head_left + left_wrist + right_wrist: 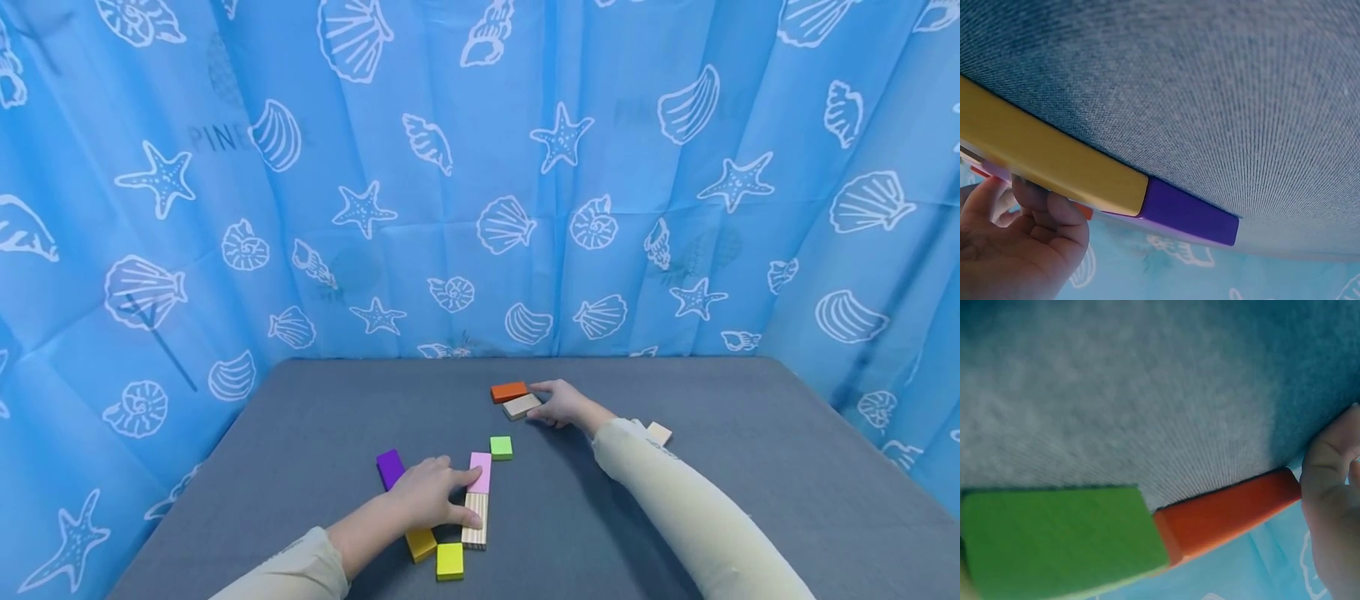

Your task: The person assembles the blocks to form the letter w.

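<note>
My left hand (429,497) reaches over the near blocks, index finger on a pink block (480,468) and thumb at a striped wooden block (476,533); these two lie end to end. Under and beside that hand are a purple block (1191,212) and a dark yellow block (1054,153), also in line. My right hand (564,405) is at the right end of a plain wooden block (521,407), thumb and index finger spread. Its index fingertip comes right up to the end of an orange block (509,392). In the right wrist view, fingers (1329,469) overlap that orange block's end.
A small green block (501,447) sits just beyond the pink one. Near the front is a bright yellow block (450,562). Another pale wooden block (659,433) lies partly behind the right sleeve. A blue shell-print curtain (450,183) hangs behind the grey table (360,400).
</note>
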Tool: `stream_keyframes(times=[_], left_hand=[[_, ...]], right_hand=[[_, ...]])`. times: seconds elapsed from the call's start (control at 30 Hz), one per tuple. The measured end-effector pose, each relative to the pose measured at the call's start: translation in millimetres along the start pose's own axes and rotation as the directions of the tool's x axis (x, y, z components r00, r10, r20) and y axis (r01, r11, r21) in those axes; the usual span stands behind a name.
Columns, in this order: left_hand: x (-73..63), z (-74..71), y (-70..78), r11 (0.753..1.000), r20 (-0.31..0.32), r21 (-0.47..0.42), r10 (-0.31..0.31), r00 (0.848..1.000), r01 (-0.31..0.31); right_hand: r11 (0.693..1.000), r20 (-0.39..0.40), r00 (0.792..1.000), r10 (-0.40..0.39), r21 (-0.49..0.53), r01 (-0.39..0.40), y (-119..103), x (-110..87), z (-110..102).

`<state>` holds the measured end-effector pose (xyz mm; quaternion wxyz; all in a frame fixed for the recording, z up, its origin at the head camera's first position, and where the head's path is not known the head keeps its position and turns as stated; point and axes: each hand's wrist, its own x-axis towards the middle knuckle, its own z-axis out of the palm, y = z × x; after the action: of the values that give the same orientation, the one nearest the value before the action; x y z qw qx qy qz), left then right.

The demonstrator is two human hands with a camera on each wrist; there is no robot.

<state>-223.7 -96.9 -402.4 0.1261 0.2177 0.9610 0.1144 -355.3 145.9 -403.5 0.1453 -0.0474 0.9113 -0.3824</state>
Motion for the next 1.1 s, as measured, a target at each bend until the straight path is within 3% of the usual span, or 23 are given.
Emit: stream_keyframes(times=[0.3, 0.5, 0.8, 1.0, 1.1], left_hand=[[-1.9, -0.2, 2.8, 1.000, -0.003, -0.002, 0.006, 1.000, -0.006], [-1.3, 0.9, 2.7, 1.000, 0.000, -0.002, -0.001, 1.000, 0.001], [-0.7, 1.6, 0.7, 1.000, 0.006, -0.010, -0.020, 1.000, 0.020], [-0.2, 1.4, 0.4, 1.000, 0.004, -0.006, -0.019, 1.000, 0.019], [-0.5, 0.7, 0.6, 1.000, 0.003, -0.009, -0.023, 1.000, 0.023]], right_hand=[[0.999, -0.017, 0.999, -0.044, -0.005, 0.044, 10, 3.7, -3], [0.990, -0.059, 0.997, -0.046, 0.130, 0.054, 4, -13.2, -6], [0.917, -0.046, 0.999, 0.002, 0.399, 0.017, 1, -27.7, -13], [0.873, 0.032, 0.998, -0.049, 0.487, 0.027, 0, -41.2, -16], [0.865, 0.066, 0.996, -0.068, 0.501, 0.026, 0, -47.5, -15]])
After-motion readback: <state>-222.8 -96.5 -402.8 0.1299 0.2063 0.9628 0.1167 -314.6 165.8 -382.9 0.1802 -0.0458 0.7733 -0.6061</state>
